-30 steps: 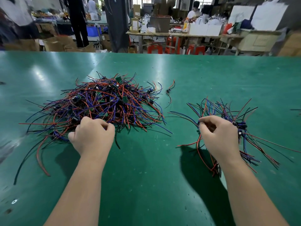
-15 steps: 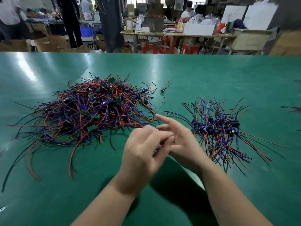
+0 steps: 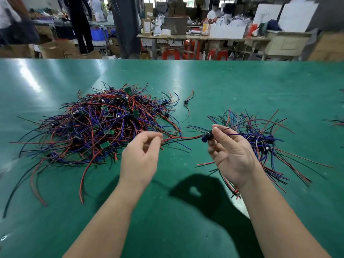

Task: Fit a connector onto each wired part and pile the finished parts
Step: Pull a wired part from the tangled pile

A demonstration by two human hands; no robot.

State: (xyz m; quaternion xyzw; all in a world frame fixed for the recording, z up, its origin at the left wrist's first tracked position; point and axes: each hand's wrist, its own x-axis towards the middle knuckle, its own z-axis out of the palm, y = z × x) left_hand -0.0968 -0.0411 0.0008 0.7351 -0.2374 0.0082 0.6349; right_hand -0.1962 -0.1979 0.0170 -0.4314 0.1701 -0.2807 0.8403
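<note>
A big tangled heap of wired parts, red, blue and black leads with small green boards, lies at the left of the green table. A smaller pile of parts lies at the right. Between them, above the table, my right hand pinches the dark blue body of one wired part between thumb and fingertips. Its red and black leads stretch left to my left hand, whose thumb and forefinger pinch their ends.
A single loose part lies beyond the two piles. A few stray wires reach in from the right edge. The green table ends at the far edge; behind it stand benches, red stools, boxes and people.
My hands came together at the middle from the two piles, then drew apart. One wired part is now stretched between them, lifted off the table.
</note>
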